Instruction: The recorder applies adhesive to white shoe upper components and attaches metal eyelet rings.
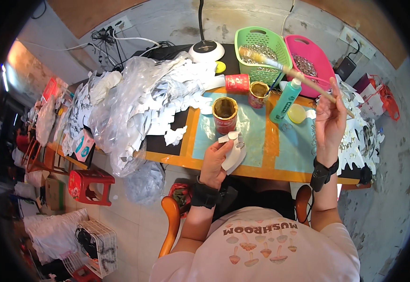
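We note the left hand (213,162) clamped on a white cut-out (233,152), the right hand (329,117) gripping a raised brush (289,70). We judge gluing underway; next, brush must meet the cut-out, glue tin (225,114) just beyond.

A flat white cutout (233,154), curved along one edge with small tabs at its top, sits tilted in the left hand (215,162), pinched at its upper edge above the near rim of the surface (261,170). A long paintbrush (289,71) with a pale wooden handle and light bristles (pointing up and to the left) is raised in the right hand (329,121), slanting over the green basket.
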